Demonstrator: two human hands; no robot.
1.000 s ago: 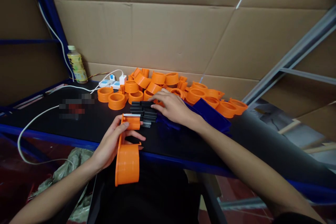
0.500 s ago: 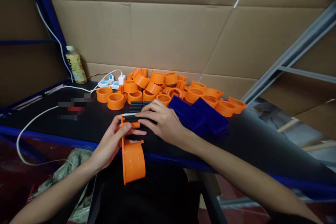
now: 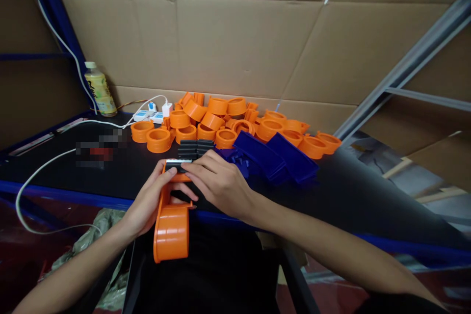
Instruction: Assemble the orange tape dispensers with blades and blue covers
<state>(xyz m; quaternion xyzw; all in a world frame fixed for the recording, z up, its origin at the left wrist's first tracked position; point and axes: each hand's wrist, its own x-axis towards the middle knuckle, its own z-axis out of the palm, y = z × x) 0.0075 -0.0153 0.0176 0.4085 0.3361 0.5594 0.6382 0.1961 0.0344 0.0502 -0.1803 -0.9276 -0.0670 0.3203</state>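
My left hand (image 3: 149, 201) grips an orange tape dispenser frame (image 3: 172, 235) near its upper end, with the round hub hanging below at the table's front edge. At the frame's top sits a black strip (image 3: 175, 166) with a white-looking serrated blade (image 3: 178, 161) along its far edge. The left thumb presses on this strip. My right hand (image 3: 221, 181) pinches the strip's right end from above, fingers closed. Behind the hands lie several more black strips (image 3: 195, 147) in two rows. Blue plates (image 3: 263, 157) and small blue pieces (image 3: 241, 163) rest just beyond my right hand.
A pile of orange dispenser frames (image 3: 215, 120) spreads along the cardboard wall (image 3: 235, 44). At the left are a power strip (image 3: 147, 117) with plugs, a white cable (image 3: 37, 174) and a drink bottle (image 3: 100, 91). A metal post (image 3: 397, 71) slants at the right.
The dispenser frame has tilted, its hub swinging left and its upper end turning. My right hand has drawn slightly nearer, uncovering more of the black strips and small blue pieces. The view has shifted slightly.
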